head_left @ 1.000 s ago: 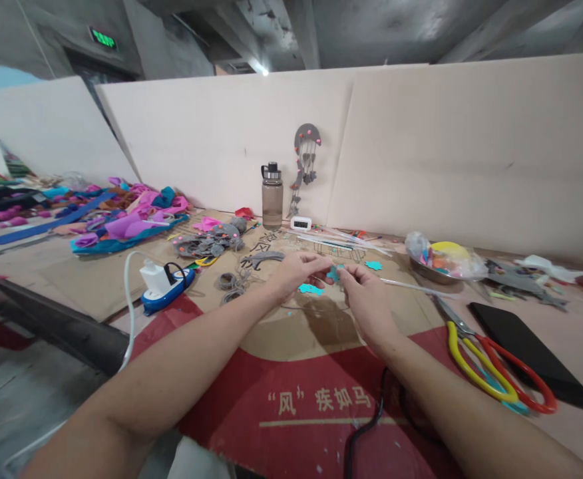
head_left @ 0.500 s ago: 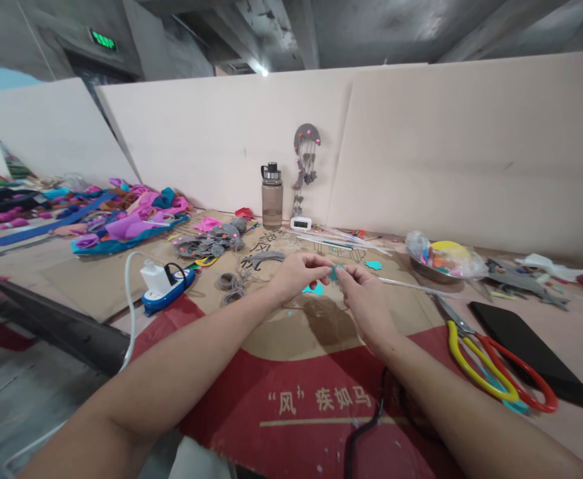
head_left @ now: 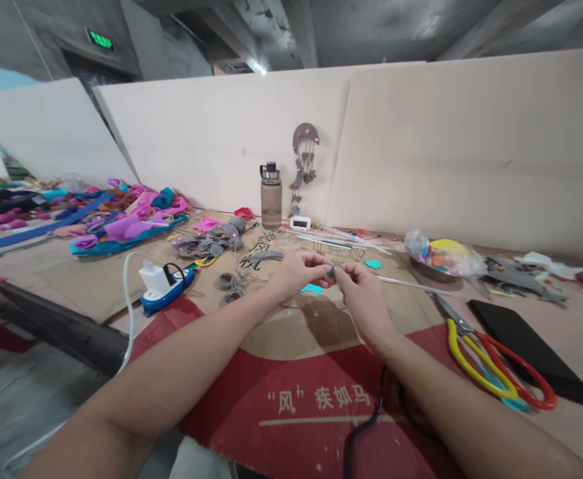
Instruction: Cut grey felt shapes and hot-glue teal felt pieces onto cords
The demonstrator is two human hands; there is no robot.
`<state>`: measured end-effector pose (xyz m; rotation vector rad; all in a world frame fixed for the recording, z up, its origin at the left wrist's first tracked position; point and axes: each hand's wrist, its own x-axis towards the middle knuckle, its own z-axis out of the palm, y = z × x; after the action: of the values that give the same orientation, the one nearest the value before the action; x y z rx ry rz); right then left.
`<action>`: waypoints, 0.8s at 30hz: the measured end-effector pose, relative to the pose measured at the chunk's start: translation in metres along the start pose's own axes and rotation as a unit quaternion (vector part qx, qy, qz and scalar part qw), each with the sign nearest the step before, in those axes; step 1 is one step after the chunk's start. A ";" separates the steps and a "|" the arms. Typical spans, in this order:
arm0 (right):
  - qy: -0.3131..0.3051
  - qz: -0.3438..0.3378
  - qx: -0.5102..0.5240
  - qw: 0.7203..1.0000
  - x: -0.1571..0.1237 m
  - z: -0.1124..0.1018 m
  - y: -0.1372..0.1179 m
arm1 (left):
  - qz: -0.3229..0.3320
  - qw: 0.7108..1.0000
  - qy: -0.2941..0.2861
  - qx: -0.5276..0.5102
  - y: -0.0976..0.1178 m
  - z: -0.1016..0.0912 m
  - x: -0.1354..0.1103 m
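My left hand (head_left: 301, 274) and my right hand (head_left: 359, 289) meet above the cardboard, fingertips pinched together on a small teal felt piece (head_left: 333, 269). Most of that piece is covered by my fingers, so its outline cannot be made out. Just below the hands lies a turquoise cutout (head_left: 312, 289) on the cardboard sheet (head_left: 281, 336). Another turquoise cutout (head_left: 373, 264) rests behind my right hand. To the left are grey cord loops (head_left: 229, 283) and a curved grey felt piece (head_left: 264, 258).
Scissors (head_left: 491, 366) with yellow and red handles lie at right, beside a black phone-like slab (head_left: 531, 352). A metal bowl (head_left: 436, 269) holds bagged bits. A bottle (head_left: 271, 199) stands at the back. A blue power strip (head_left: 166, 293) and coloured fabric scraps (head_left: 132, 226) are at left.
My fingers have closed a little further over the teal felt piece, so less of it shows. Both hands stay in nearly the same place.
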<state>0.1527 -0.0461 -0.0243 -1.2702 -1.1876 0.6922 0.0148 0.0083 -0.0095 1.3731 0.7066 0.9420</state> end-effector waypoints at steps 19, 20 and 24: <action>-0.026 -0.034 -0.018 0.999 0.002 0.004 0.007 | 0.020 0.997 0.072 -0.018 -0.003 -0.010 0.009; -0.036 -0.029 -0.021 0.999 0.002 0.004 0.008 | 0.033 0.995 0.089 -0.014 -0.004 -0.014 0.011; -0.128 -0.069 -0.086 0.986 -0.003 0.007 0.007 | 0.085 0.984 0.152 0.027 -0.003 -0.029 0.019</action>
<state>0.1463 -0.0446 -0.0329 -1.2527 -1.5600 0.6747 -0.0013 0.0391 -0.0129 1.3673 0.8583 1.2959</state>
